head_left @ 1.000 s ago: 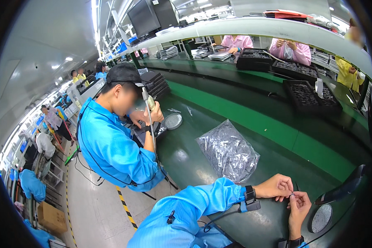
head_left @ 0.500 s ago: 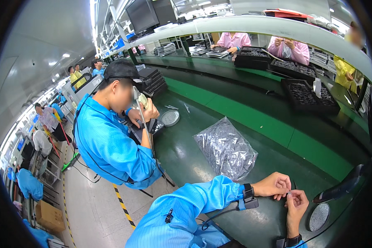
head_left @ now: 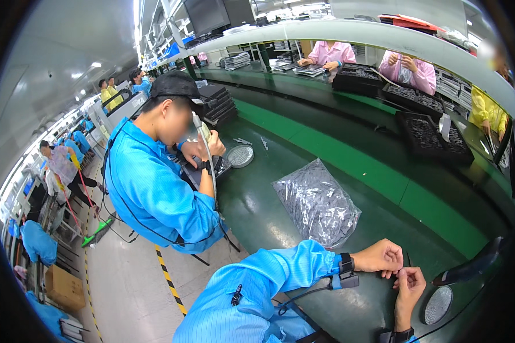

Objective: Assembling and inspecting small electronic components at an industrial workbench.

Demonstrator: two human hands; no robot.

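A tiny part, too small to make out, sits pinched between the fingertips of both hands just above the dark green workbench [head_left: 280,211], at the lower right of the view. The left hand [head_left: 379,257] is curled nearly closed, its thumb and forefinger meeting those of the right hand [head_left: 409,284], which rises from the bottom edge with its fingers bunched tight on the same spot. The left forearm wears a bright blue sleeve [head_left: 280,274] and a black wrist strap [head_left: 345,264] with a blue clip and a thin lead trailing down; a dark band also circles the right wrist.

Just beyond the left hand lies a crinkled clear plastic bag [head_left: 317,203] full of small dark pieces. A round mesh dish [head_left: 438,304] rests on the bench just right of the right hand, under a dark curved arm. Farther along the bench, a co-worker [head_left: 154,188] in a blue coat and black cap bends over a slim tool [head_left: 203,131] held upright in both hands, with a second round mesh dish [head_left: 240,155] beside. Black component trays [head_left: 426,134] stand across the green conveyor strip, where people in pink and yellow coats work
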